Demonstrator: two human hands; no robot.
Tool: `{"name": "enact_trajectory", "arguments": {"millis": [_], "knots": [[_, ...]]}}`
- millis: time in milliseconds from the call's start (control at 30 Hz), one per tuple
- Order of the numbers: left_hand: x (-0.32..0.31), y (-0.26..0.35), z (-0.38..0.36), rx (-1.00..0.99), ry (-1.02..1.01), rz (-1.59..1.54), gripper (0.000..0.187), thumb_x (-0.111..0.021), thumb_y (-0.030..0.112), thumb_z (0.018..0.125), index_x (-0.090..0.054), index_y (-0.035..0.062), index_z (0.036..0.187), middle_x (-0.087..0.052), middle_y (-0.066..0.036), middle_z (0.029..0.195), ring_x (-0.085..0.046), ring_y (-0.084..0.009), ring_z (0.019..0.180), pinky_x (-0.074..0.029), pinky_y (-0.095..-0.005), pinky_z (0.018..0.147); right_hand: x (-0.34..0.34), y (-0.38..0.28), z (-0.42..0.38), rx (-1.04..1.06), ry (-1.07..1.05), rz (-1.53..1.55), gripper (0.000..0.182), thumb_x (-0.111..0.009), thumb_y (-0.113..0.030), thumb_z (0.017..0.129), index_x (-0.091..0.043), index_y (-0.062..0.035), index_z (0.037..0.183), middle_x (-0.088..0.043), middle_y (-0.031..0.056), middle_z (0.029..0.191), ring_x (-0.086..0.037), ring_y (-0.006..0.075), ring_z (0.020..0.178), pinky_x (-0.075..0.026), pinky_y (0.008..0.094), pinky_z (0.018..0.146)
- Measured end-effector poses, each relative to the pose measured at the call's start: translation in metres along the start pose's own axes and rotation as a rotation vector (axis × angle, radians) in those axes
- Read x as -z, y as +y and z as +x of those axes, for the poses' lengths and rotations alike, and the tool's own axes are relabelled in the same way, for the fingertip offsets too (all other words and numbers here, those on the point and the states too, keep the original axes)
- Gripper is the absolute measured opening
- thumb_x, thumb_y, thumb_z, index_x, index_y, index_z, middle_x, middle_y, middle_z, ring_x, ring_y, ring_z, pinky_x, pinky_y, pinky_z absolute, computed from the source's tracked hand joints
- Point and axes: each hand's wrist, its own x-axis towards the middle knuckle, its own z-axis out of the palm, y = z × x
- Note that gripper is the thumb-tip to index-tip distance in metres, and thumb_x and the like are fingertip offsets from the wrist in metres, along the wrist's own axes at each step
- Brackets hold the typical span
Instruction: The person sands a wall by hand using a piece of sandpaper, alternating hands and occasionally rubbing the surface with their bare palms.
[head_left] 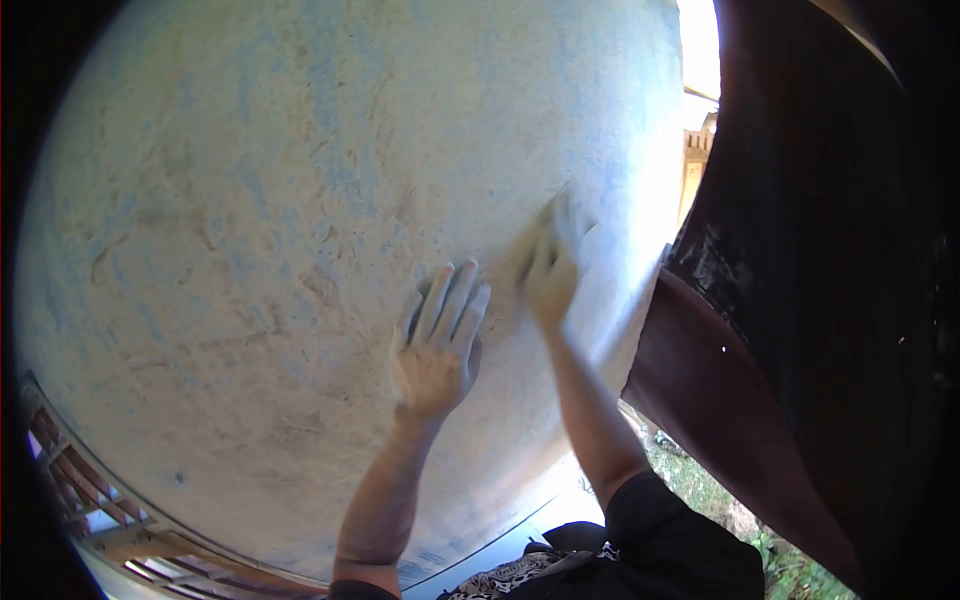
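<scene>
A large pale wall (250, 330), patchy with worn blue paint and brownish marks, fills most of the view. My left hand (440, 345) lies flat against it, fingers stretched upward and whitened with dust. To its right and slightly higher, my right hand (552, 275) is at the wall surface, smeared by motion. Its fingers look bent around or over a tan, flat-looking thing (522, 250), too blurred to name. The two hands are apart from each other.
A dark reddish-brown panel (740, 380) stands close on the right, past the wall's edge. A slatted wooden piece (110, 515) is at the lower left. Grass (700, 490) shows at the lower right, and a bright gap (700, 50) opens at the upper right.
</scene>
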Motion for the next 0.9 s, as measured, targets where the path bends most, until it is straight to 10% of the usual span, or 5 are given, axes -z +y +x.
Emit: {"name": "enact_trajectory", "arguments": {"millis": [133, 400, 667, 900], "knots": [[0.035, -0.018, 0.043, -0.068, -0.226, -0.025, 0.055, -0.072, 0.024, 0.092, -0.064, 0.0259, 0.147, -0.045, 0.002, 0.169, -0.037, -0.0220, 0.158, -0.026, -0.0500, 0.130, 0.023, -0.017, -0.060, 0.160, -0.174, -0.150, 0.045, -0.056, -0.013, 0.107, -0.059, 0.0037, 0.148, -0.050, 0.0260, 0.160, -0.043, 0.0441, 0.152, -0.030, 0.0525, 0.128], [0.061, -0.049, 0.140, -0.261, -0.193, 0.225, 0.064, -0.073, 0.034, 0.093, -0.056, 0.0312, 0.154, -0.034, 0.005, 0.175, -0.028, -0.0175, 0.162, -0.017, -0.0501, 0.134, 0.003, 0.026, 0.104, -0.041, 0.039, -0.088, 0.046, -0.043, -0.018, 0.114, -0.053, 0.0093, 0.150, -0.046, 0.0249, 0.163, -0.036, 0.0474, 0.155, -0.026, 0.0484, 0.131], [0.049, -0.045, 0.150, -0.279, -0.177, 0.242, 0.064, -0.072, 0.035, 0.093, -0.056, 0.0297, 0.155, -0.036, 0.004, 0.174, -0.028, -0.0181, 0.161, -0.019, -0.0500, 0.134, 0.014, -0.002, -0.027, 0.285, -0.285, -0.015, 0.051, -0.041, -0.028, 0.114, -0.044, -0.0128, 0.164, -0.029, 0.0164, 0.174, -0.024, 0.0395, 0.162, -0.012, 0.0590, 0.133], [0.048, -0.046, 0.143, -0.265, -0.179, 0.245, 0.064, -0.071, 0.034, 0.093, -0.056, 0.0291, 0.155, -0.038, 0.003, 0.173, -0.031, -0.0193, 0.160, -0.021, -0.0503, 0.134, 0.002, 0.047, 0.105, -0.062, -0.131, -0.162, 0.060, -0.029, -0.043, 0.116, -0.028, -0.0184, 0.170, -0.012, 0.0081, 0.180, -0.008, 0.0337, 0.166, -0.001, 0.0542, 0.134]]}}
